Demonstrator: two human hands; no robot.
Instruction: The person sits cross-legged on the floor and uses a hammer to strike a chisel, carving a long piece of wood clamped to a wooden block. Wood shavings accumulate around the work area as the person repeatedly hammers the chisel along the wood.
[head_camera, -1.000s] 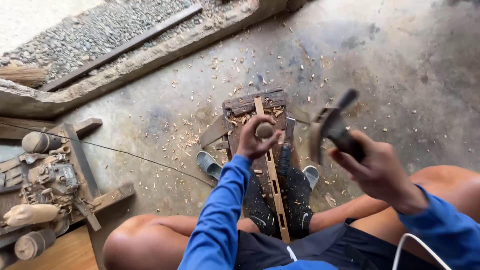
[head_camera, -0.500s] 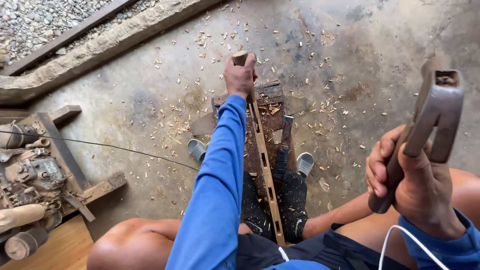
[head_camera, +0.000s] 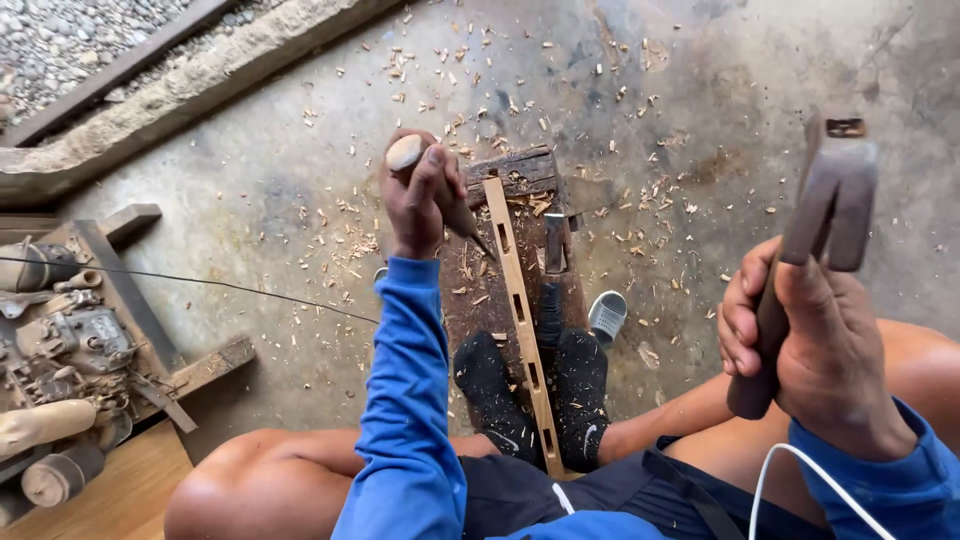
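On the concrete floor (head_camera: 300, 200), strewn with pale wood chips, the far left holds a wooden frame carrying a rusty machine (head_camera: 70, 340), with a thin dark wire (head_camera: 250, 290) running from it toward the middle. Just right of that, the left hand (head_camera: 420, 195), in a blue sleeve, is closed tight around a chisel (head_camera: 445, 195); its rounded wooden butt sticks out above the fist and the blade slants down and right, the tip meeting the light wooden strip (head_camera: 520, 310) near its far end. That strip, cut with several small rectangular slots, lies lengthwise along a dark, worn plank (head_camera: 500, 290) and is pinned near its close end between two feet in black socks (head_camera: 530, 390). A grey sandal (head_camera: 607, 315) sits just beside the plank's right edge. Further right, the right hand (head_camera: 810, 360) is wrapped fully round the handle of a claw hammer (head_camera: 825, 210), thumb along the shaft, with the head raised up near the right edge of the view, well apart from the chisel. A white cable (head_camera: 790, 470) loops below that wrist
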